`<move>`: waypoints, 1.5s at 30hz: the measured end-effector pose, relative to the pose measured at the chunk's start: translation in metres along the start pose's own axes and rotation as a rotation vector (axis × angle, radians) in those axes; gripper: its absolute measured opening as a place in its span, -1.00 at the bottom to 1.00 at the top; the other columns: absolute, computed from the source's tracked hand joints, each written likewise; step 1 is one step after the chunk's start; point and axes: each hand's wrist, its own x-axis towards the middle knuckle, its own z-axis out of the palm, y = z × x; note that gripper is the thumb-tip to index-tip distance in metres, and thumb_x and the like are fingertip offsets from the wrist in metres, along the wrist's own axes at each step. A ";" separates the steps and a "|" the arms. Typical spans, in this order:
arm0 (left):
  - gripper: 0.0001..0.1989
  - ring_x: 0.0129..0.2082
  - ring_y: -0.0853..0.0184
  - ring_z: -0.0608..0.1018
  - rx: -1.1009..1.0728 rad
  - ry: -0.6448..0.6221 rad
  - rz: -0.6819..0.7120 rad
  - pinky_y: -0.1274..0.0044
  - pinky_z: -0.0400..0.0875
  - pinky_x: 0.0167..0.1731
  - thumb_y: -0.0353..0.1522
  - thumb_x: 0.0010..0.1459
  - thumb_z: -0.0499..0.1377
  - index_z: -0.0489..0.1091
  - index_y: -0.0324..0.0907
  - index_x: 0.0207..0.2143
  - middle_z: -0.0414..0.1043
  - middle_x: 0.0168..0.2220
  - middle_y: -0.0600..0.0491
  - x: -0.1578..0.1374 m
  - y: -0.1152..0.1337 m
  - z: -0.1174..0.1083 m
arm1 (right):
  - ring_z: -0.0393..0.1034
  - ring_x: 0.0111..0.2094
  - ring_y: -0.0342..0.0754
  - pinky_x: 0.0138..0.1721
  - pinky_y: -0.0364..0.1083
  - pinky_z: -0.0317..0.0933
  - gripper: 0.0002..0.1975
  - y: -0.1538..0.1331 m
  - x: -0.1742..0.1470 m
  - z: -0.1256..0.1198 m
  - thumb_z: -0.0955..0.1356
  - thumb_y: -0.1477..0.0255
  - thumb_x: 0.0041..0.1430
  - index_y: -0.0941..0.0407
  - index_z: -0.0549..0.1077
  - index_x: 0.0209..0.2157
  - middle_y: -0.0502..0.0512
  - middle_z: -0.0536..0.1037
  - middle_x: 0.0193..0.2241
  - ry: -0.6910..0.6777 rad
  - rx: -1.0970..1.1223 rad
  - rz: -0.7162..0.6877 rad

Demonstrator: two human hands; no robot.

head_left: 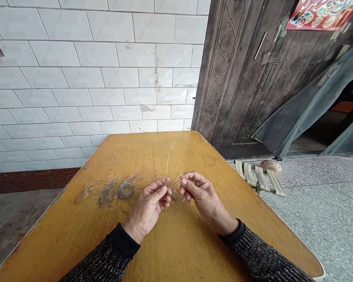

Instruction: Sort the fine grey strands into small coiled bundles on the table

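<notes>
My left hand (149,205) is closed in a pinch over the table. From its fingertips a thin metal wire (168,156) stands up, curving slightly to the right. My right hand (205,199) is also pinched, thumb against forefinger, a short way to the right. A fine wire end seems to show at its fingertips, though it is too thin to trace. Between and behind the hands lies a small loose loop of wire (176,197), partly hidden by the fingers. Left of my hands are a wound wire coil (126,190) and a tangled wire bundle (106,194).
Farther left a looser wire loop (88,191) lies on the yellow wooden table (170,243). A bent thin wire (210,159) rests near the right edge. A strap-seat stool (260,178) stands on the floor at right. White tiled wall (106,78) and dark door (247,78) close off the back.
</notes>
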 end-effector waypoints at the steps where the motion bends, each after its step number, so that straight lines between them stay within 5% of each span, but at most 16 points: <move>1: -0.77 -0.56 0.53 0.38 0.022 0.012 0.010 0.66 0.23 -0.55 -0.40 -0.10 0.29 0.45 -0.23 -0.30 0.39 -0.51 0.11 0.000 0.000 0.000 | 0.16 -0.73 -0.30 -0.68 -0.28 0.06 -0.78 0.000 0.000 0.000 0.40 0.31 -0.04 0.14 0.35 -0.43 -0.09 0.43 -0.67 0.011 -0.039 -0.020; 8: -0.78 -0.57 0.51 0.36 0.144 0.041 0.051 0.63 0.20 -0.54 -0.36 -0.09 0.26 0.45 -0.24 -0.32 0.39 -0.52 0.09 0.001 -0.002 -0.001 | 0.16 -0.68 -0.26 -0.64 -0.24 0.08 -0.83 0.001 -0.004 0.001 0.33 0.31 0.04 0.14 0.35 -0.42 -0.09 0.37 -0.68 -0.006 -0.316 -0.101; 15: -0.76 -0.60 0.50 0.33 0.342 0.055 0.129 0.60 0.21 -0.55 -0.31 -0.04 0.21 0.45 -0.24 -0.30 0.37 -0.55 0.10 -0.001 0.000 0.002 | 0.24 -0.59 -0.21 -0.52 -0.21 0.10 -0.84 -0.006 -0.010 -0.007 0.22 0.45 0.15 0.16 0.42 -0.34 -0.02 0.41 -0.60 -0.084 -0.931 -0.353; 27: -0.79 -0.65 0.47 0.33 0.666 0.053 0.269 0.58 0.28 -0.60 -0.30 0.01 0.16 0.49 -0.23 -0.34 0.33 -0.63 0.13 -0.001 0.002 0.002 | 0.22 -0.56 -0.19 -0.53 -0.20 -0.06 -0.76 -0.014 -0.013 -0.008 0.17 0.52 0.24 0.09 0.44 -0.32 -0.01 0.40 -0.58 -0.214 -1.581 -0.738; 45: -0.81 -0.67 0.44 0.34 0.859 -0.023 0.256 0.61 0.23 -0.65 -0.28 0.02 0.17 0.50 -0.20 -0.49 0.30 -0.69 0.13 -0.001 0.003 0.002 | 0.18 -0.54 -0.12 -0.52 -0.11 -0.09 -0.84 -0.013 -0.016 -0.003 0.20 0.56 0.19 0.18 0.38 -0.40 0.04 0.38 -0.55 -0.408 -1.739 -0.890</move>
